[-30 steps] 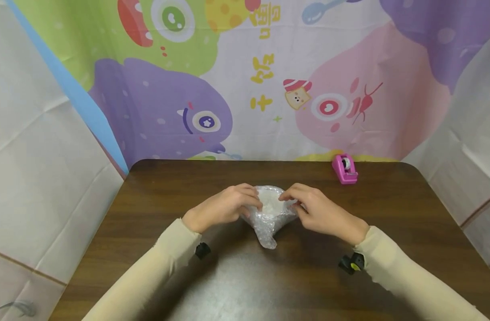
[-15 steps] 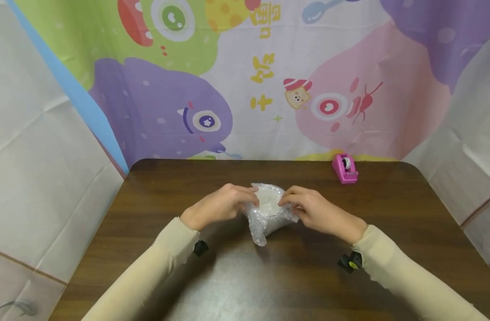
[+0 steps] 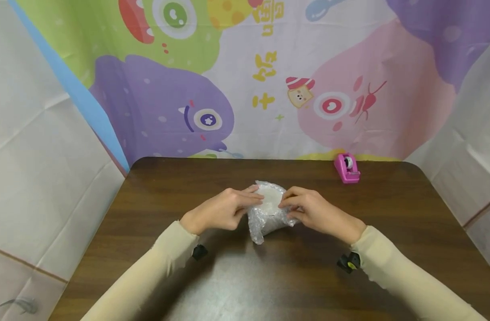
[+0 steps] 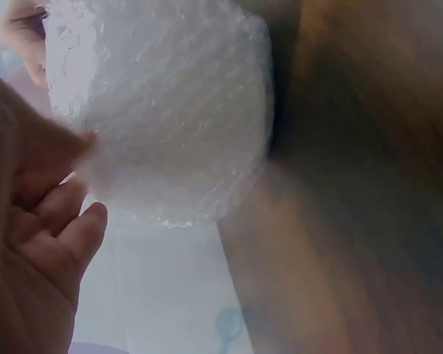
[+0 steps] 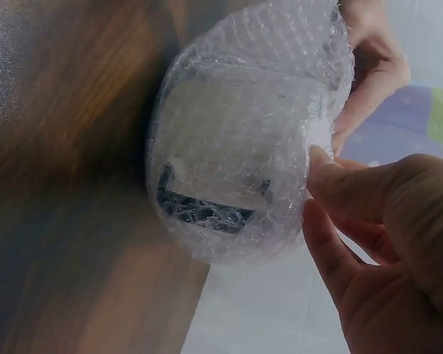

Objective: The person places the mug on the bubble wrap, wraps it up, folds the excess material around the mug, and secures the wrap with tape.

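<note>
A sheet of clear bubble wrap (image 3: 272,221) is wound round a pale, rounded object (image 3: 270,199) standing on the table. Through the plastic in the right wrist view, a dark bracket-shaped part (image 5: 207,210) shows on its side. My left hand (image 3: 222,207) is at the left of the bundle, its fingertips over the top rim and the thumb lower down, apart from the wrap. The right hand (image 3: 319,209) pinches the wrap's upper edge on the right between thumb and fingers. A loose corner of wrap (image 3: 256,232) hangs down at the front left.
A pink tape dispenser (image 3: 347,168) stands near the back right of the brown wooden table (image 3: 245,276). Behind the table hangs a cartoon-printed curtain (image 3: 265,133). White sheets (image 3: 48,147) line both sides.
The wrap's loose corner has swung from the front middle to the left. My left fingers have shifted over the rim and the left thumb has come away. The right hand keeps its place.
</note>
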{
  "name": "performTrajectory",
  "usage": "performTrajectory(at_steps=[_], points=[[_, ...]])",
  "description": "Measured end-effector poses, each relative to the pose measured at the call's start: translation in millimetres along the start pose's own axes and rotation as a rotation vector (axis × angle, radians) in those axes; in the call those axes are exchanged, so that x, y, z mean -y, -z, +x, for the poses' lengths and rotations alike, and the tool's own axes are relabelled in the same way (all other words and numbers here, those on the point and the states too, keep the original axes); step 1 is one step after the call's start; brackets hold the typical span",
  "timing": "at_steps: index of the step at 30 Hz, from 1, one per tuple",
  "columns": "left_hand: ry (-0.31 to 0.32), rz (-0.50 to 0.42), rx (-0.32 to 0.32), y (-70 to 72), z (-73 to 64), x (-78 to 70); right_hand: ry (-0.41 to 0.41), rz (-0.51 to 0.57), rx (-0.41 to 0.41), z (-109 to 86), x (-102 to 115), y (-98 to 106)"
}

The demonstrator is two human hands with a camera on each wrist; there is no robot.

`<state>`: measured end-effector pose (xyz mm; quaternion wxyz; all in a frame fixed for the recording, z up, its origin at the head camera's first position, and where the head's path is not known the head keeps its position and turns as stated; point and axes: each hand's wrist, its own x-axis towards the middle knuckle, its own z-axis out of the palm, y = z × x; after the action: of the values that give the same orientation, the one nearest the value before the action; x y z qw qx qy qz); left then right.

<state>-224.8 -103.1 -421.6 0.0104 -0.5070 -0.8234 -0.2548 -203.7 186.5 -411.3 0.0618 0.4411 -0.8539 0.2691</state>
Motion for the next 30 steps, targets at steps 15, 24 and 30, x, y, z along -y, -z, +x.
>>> performTrajectory(at_steps=[15, 24, 30], points=[[-0.024, 0.013, -0.007, -14.6, 2.7, -9.0, -0.060, 0.109, 0.003, 2.7, -9, -6], [-0.001, 0.099, -0.117, -24.5, 6.3, -12.5, -0.039, 0.112, -0.049, 4.1, -10, -12], [0.018, 0.153, -0.175, -30.8, 10.0, -18.2, -0.078, 0.107, -0.058, 6.2, -8, -14]])
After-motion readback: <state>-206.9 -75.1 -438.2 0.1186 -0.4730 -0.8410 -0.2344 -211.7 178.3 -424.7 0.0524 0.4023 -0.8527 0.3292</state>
